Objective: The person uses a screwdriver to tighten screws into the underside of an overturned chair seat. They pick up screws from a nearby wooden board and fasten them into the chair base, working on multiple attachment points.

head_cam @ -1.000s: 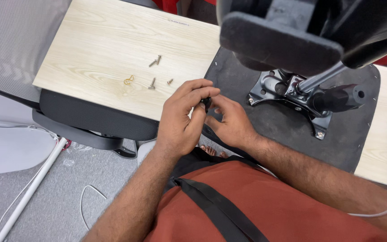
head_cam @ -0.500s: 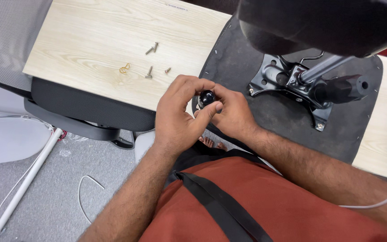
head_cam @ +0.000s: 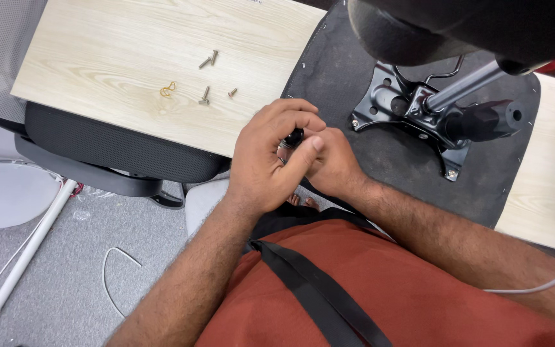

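Pale wooden boards (head_cam: 130, 71) fill the upper left of the frame, resting over a black mesh chair seat (head_cam: 117, 151), with grey carpet (head_cam: 65, 276) below at the lower left. My left hand (head_cam: 268, 157) and my right hand (head_cam: 332, 164) meet at the centre of the frame, pressed close against each other at the board's near edge. Between their fingers I pinch a small black part (head_cam: 295, 137); only its tip shows, so I cannot tell what it is. My left fingers curl over it from above, and my right hand sits partly hidden behind them.

Right of my hands lies a dark upturned chair base panel (head_cam: 329, 83) with a black metal bracket (head_cam: 419, 115) fixed on it, and a black lever knob (head_cam: 483, 121) sticking out to the right. On the board, well apart from my hands at the upper left, lie a few loose screws (head_cam: 205, 95) and a small yellow wire loop (head_cam: 168, 90). A white pole (head_cam: 20, 257) slants across the carpet.
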